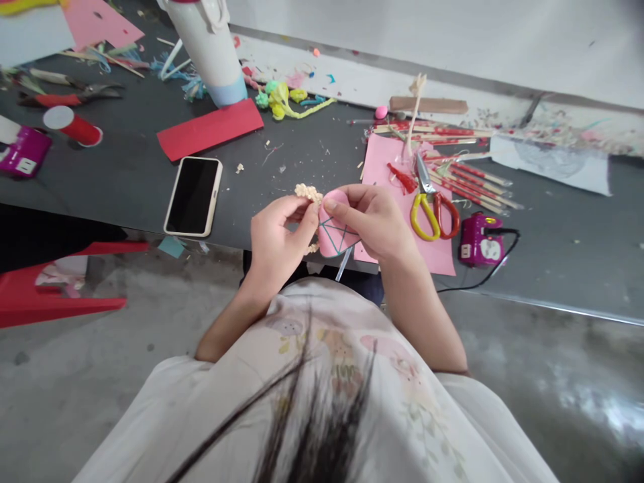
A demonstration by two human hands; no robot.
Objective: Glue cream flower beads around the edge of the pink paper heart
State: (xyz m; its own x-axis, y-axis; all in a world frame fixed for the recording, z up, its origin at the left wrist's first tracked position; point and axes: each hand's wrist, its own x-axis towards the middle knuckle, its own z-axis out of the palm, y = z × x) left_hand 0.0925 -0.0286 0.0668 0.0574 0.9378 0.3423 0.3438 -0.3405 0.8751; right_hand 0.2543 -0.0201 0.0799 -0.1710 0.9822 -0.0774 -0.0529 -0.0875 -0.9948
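Both of my hands meet at the table's front edge. My left hand (284, 231) pinches a cream-coloured, bumpy trim (308, 193), whose lower end shows below the fingers. Between thumb and fingers of my right hand (375, 218) is a rounded pink paper piece (335, 235) marked with dark teal lines. The paper's left edge touches or nearly touches the trim; I cannot tell whether they are joined. A thin pale stick (344, 263) shows below the paper. Scissors (426, 194) with yellow and red handles lie right of my right hand, partly on a pink sheet (443, 258).
A phone (193, 196), a red strip (210, 130) and a white bottle (206, 47) are to the left. Red-and-wood sticks (467, 181) and a purple device (481, 239) with a black cable lie right. A red stool (60, 302) stands at left.
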